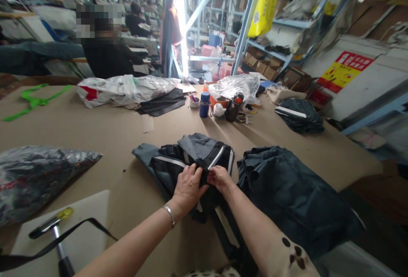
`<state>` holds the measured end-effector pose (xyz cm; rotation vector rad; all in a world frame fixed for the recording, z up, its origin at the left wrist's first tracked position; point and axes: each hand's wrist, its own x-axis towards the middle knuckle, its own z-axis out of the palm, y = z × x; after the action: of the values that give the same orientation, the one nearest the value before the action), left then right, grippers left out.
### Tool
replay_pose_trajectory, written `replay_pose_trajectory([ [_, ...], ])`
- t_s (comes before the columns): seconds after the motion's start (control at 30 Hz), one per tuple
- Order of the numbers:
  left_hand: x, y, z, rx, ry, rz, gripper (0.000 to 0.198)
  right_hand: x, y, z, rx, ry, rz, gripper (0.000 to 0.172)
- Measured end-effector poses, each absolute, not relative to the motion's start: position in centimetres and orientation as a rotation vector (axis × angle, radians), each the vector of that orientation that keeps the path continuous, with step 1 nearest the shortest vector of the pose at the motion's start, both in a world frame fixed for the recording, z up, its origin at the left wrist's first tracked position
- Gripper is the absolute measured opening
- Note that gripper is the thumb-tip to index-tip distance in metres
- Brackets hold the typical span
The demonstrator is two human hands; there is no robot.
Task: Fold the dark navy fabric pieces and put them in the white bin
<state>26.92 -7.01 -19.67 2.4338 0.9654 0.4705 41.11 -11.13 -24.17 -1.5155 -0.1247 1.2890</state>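
Observation:
A dark grey-blue garment (172, 175) with black panels and white stripes lies bunched on the table in front of me. My left hand (188, 185), with a silver bangle at the wrist, has its fingers curled over the black cloth, thumb towards the right hand. Close beside it, my right hand (219, 178) pinches the fabric at the lower end of a white stripe. The fingertips are partly hidden in the folds. Dark straps or cloth hang towards me beneath the right forearm. Right of the hands is a pile of dark cloth (287, 192).
A mallet (55, 228) lies on a white board (95, 209), beside a plastic-wrapped bundle (41, 179). Farther back stand a blue bottle (204, 105), a dark bottle (234, 108) and plastic bags (124, 90). Folded striped garments (299, 115) sit at right. A person (105, 52) sits beyond the table.

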Motion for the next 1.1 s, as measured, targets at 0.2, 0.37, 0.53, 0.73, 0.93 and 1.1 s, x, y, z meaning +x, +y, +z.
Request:
replay_pose_trajectory([
  [0.2, 27.4, -7.5, -18.3, 1.825, 0.892, 0.560, 0.023, 37.8, -14.0, -20.2, -1.460, -0.317, 1.255, 0.027],
  [0.37, 26.3, -7.4, -18.2, 1.588, 1.019, 0.632, 0.012, 37.1, -17.9, -15.9, -1.665, -0.771, 1.096, 0.022],
  [0.53, 25.1, -7.5, -16.1, 1.471, 0.935, 0.629, 0.015, 38.5, -19.5, -12.6, -2.028, -1.810, 0.080, 0.025],
  [0.73, 24.2, -8.6, -14.2, 1.292, 0.934, 0.608, 0.017, 37.4, -18.5, -14.8, -2.055, -1.861, 0.295, 0.021],
  [0.93, 23.4, -8.8, -15.8, 1.152, 0.952, 0.631, 0.023, 35.2, -19.0, -15.0, -2.088, -1.904, 0.200, 0.021],
  [1.1, 23.6, -10.4, -16.0, 1.045, 0.989, 0.608, 0.036, 34.8, -18.4, -15.3, -2.170, -1.894, 0.164, 0.018],
])
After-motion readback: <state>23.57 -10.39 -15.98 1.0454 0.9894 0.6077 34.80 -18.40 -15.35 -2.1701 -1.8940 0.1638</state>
